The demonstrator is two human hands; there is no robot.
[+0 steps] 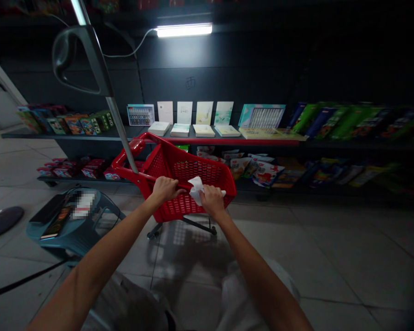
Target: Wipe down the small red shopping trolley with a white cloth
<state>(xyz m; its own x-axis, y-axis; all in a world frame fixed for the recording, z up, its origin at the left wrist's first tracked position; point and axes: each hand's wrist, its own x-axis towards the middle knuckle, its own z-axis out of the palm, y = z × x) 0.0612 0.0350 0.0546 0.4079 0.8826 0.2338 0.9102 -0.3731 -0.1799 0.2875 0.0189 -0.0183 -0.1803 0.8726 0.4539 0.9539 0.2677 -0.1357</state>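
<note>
A small red plastic shopping cart [174, 209] stands sideways in front of me, its handle end to the left. My left hand [166, 189] grips the near rim of its basket, fingers wrapped over the edge. Farther right on that same rim, my right hand [212, 198] is closed around a crumpled white tissue [196, 189], which pokes out on both sides of the fingers. The tissue lies against the rim. From the cart's handle end a metal pole [119, 122] rises with a grey triangular loop on it.
Behind the cart, a shelf [262, 142] carries notebooks, boxed pen sets and snack bags, with more packets below. At left a blue-grey stool [100, 202] holds a phone-like dark slab. A round dark base [5, 223] stands on the tiled floor. A tube light [184, 30] glows above.
</note>
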